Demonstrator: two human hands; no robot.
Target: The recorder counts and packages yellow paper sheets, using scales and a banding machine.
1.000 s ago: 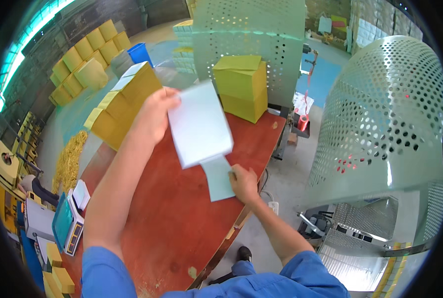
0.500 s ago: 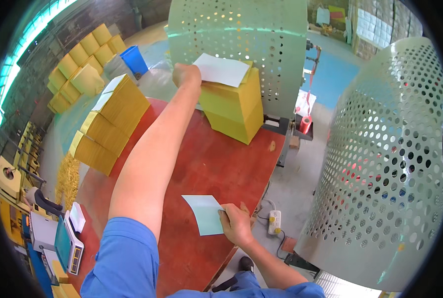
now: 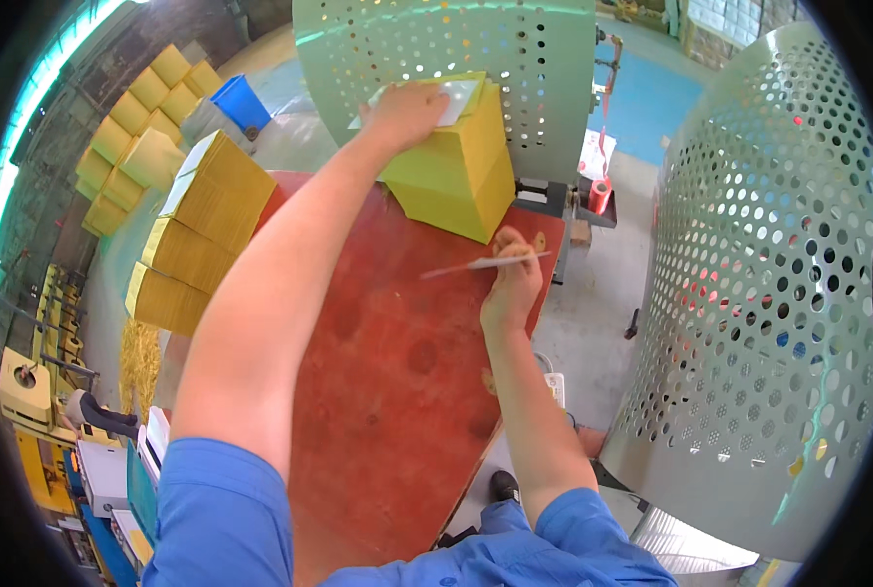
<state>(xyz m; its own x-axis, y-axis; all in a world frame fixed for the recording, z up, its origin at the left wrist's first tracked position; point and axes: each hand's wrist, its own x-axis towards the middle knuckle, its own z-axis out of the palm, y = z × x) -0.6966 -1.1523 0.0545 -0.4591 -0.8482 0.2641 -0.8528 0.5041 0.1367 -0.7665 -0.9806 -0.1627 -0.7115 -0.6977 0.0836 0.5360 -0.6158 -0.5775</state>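
My left hand [image 3: 409, 112] lies over a white sheet of paper [image 3: 459, 101] on top of a tall stack of yellow paper [image 3: 456, 171], fingers stretched out across it. The stack stands at the far side of the red table [image 3: 387, 372], close to a green perforated metal panel [image 3: 554, 78]. My right hand [image 3: 513, 284] is closed around the edge of a thin sheet [image 3: 475, 263], held almost edge-on above the table just in front of the stack.
More yellow paper stacks [image 3: 197, 225] line the table's left edge. A large perforated metal guard [image 3: 749, 293] curves along the right. Further back are a blue bin [image 3: 242, 106] and piled yellow bundles [image 3: 128, 147]. A red roll [image 3: 600, 196] sits beyond the table's right corner.
My left hand has shifted from the white sheet's left edge onto its top. My right hand has moved forward and right with its sheet, now turned edge-on.
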